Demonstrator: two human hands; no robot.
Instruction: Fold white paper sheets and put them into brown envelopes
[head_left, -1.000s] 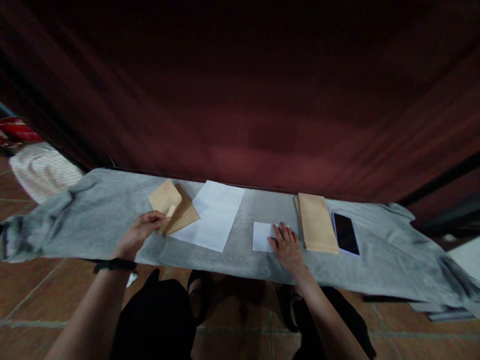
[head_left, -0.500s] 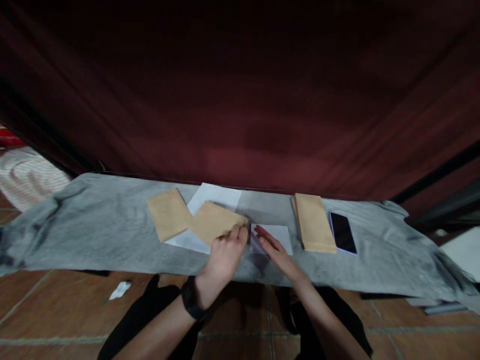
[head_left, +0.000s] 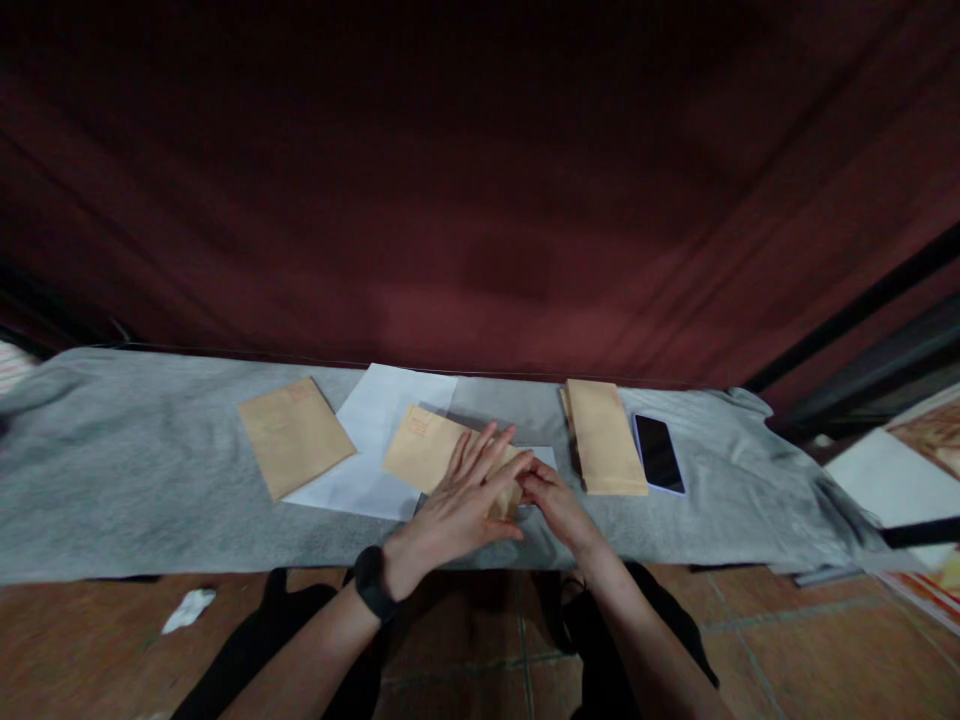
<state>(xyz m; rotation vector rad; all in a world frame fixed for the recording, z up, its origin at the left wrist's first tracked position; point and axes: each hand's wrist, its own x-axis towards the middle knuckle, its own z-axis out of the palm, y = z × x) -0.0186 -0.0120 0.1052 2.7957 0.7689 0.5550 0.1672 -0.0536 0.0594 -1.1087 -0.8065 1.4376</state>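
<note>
Lying splayed across a rectangular brown-paper envelope, left hand, bent right hand beside, its grip unclear, rumpled grey cloth beneath

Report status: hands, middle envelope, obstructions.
Left hand spread over middle envelope; right hand at its right end. Envelope's left end overlaps sheet. Slip partly covered. No obstruction visible.

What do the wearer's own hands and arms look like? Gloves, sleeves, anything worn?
Left hand: ungloved, with a wide black band around the wrist. Right hand: ungloved, nothing on the wrist. No sleeves in view; too dim to rule out small markings.
</note>
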